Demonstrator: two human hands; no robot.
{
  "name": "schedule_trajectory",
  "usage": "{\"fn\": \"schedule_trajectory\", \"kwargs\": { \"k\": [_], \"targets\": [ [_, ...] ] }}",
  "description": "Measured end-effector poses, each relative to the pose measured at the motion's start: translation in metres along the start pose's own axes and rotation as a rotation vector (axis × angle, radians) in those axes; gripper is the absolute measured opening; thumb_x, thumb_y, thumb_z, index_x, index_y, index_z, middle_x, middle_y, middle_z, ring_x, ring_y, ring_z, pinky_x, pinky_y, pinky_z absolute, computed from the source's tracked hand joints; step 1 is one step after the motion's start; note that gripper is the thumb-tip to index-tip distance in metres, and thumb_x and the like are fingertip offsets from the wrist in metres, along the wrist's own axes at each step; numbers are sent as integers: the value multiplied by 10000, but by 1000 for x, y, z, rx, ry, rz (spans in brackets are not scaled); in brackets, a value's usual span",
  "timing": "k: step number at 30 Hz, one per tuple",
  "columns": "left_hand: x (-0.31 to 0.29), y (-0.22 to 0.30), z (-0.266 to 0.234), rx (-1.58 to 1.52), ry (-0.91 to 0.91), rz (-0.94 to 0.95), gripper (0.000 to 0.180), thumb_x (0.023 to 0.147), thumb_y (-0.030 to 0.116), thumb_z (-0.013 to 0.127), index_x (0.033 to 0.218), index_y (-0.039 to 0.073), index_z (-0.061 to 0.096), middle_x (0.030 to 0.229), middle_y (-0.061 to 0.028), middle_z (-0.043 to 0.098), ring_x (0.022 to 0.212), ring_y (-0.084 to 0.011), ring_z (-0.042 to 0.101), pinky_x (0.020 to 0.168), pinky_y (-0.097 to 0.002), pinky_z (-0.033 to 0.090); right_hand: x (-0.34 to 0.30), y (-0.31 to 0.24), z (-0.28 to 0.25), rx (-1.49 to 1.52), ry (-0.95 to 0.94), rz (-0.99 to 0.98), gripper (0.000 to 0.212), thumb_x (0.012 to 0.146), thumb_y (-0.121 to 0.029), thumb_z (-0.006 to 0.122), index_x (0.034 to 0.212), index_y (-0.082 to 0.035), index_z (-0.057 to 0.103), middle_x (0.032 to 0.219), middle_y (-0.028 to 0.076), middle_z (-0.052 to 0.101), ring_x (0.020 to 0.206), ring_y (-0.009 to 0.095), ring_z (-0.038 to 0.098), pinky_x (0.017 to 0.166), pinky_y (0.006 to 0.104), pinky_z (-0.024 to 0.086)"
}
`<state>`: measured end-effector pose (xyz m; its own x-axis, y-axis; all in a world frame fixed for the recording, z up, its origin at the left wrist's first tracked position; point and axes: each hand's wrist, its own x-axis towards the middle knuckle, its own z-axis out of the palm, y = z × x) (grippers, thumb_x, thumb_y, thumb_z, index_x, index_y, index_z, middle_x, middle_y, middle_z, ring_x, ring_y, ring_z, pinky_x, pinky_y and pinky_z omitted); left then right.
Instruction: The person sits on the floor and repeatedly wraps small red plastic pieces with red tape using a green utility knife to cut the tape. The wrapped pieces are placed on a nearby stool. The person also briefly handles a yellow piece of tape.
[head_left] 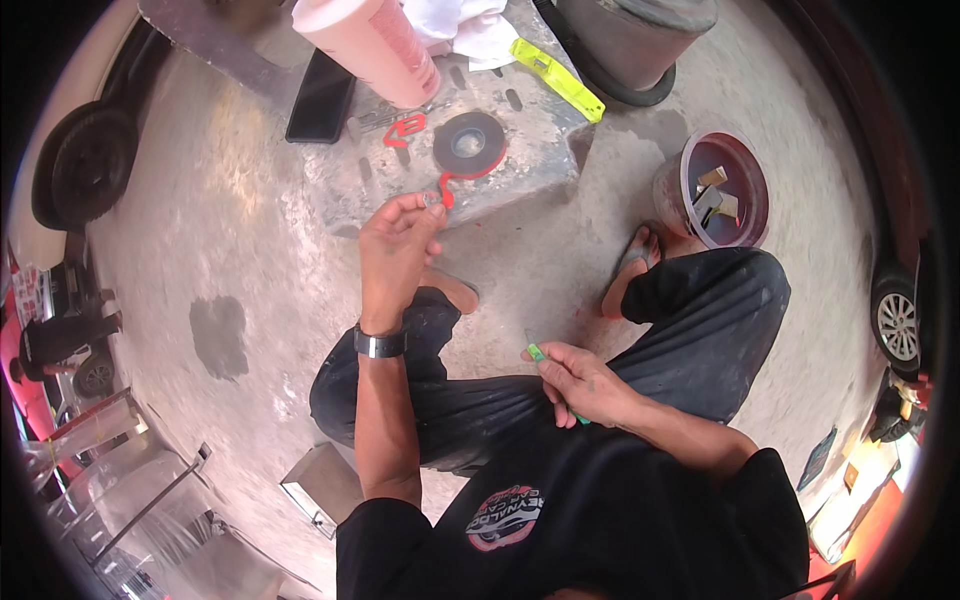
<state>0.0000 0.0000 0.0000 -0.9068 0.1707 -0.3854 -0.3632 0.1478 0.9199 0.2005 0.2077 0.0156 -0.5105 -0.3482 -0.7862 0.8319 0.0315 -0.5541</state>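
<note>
My left hand [398, 240] is raised at the near edge of a worn grey block [530, 150]. Its thumb and fingertips pinch a small silvery piece [431, 200], too small to make out fully. Right beside those fingertips hangs the loose red end [447, 190] of a tape roll [470, 143], dark grey with red backing, lying flat on the block. Scraps of red backing [405, 129] lie left of the roll. Over my lap, my right hand [590, 385] is closed around a slim green cutter knife [537, 352]; the fingers hide most of its handle.
A pink cup [370, 50], black phone [321, 98], white cloth [470, 35] and neon-yellow strip [558, 80] lie on the block. A dark bucket [640, 45] stands behind it. By my right foot is a reddish bucket [690, 195] with scraps. A box [318, 488] sits at my left.
</note>
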Motion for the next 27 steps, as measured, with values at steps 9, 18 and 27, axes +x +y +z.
{"fn": "schedule_trajectory", "kwargs": {
  "k": [9, 18, 27],
  "targets": [
    [1, -12, 10, 149, 89, 184, 151, 953, 94, 719, 1059, -12, 704, 842, -16, 709, 678, -51, 615, 592, -213, 474, 40, -66, -13, -657, 640, -751, 300, 1000, -79, 584, 1298, -48, 579, 948, 275, 664, 863, 501, 632, 706, 525, 498],
    [-1, -18, 18, 409, 228, 307, 153, 959, 114, 713, 1011, -29, 719, 757, -43, 698, 669, -86, 634, 618, -253, 508, 62, -85, -7, -624, 624, -832, 322, 978, -40, 581, 1299, -59, 586, 1034, 249, 686, 903, 492, 642, 733, 541, 503],
    [-4, -3, 4, 17, 15, 66, 248, 983, 111, 712, 1170, -43, 657, 916, -84, 721, 762, -135, 720, 647, -229, 572, 79, -106, -10, -701, 679, -887, 343, 968, -39, 588, 1309, -68, 585, 1001, 240, 708, 889, 477, 663, 707, 548, 512]
  ]
}}
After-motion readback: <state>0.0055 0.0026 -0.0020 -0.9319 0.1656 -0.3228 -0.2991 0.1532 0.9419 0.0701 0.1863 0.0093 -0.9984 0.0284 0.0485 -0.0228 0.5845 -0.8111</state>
